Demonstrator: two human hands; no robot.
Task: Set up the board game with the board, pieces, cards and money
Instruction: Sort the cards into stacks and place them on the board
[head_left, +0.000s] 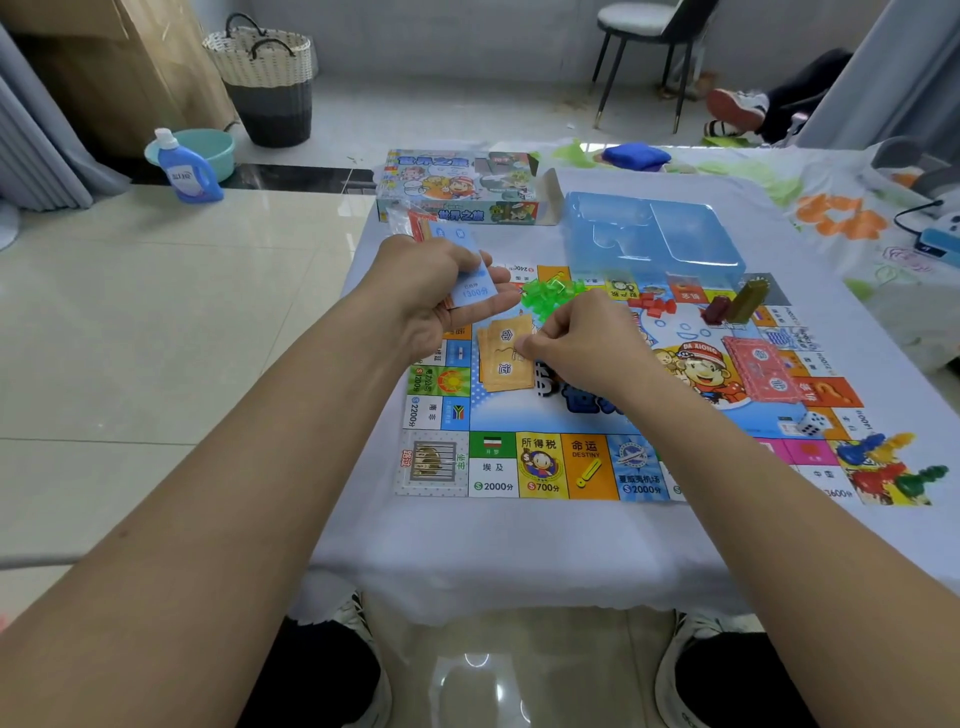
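Observation:
The colourful game board (540, 467) lies flat on the cloth-covered table. My left hand (431, 291) holds a stack of blue cards (470, 270) above the board's far-left corner. My right hand (582, 343) is closed, its fingertips touching a pile of orange cards (501, 369) on the board. Green houses (550, 293) and red houses (652, 304) lie in heaps near the far edge. A red card pile (761, 374), a white die (810, 423) and coloured pawns (883, 462) sit on the right.
The game box (457, 187) and a clear blue plastic tray (654, 234) stand behind the board. Two dark tokens (737, 304) stand upright at the far right. A detergent bottle (187, 169), a basin and a basket are on the floor to the left.

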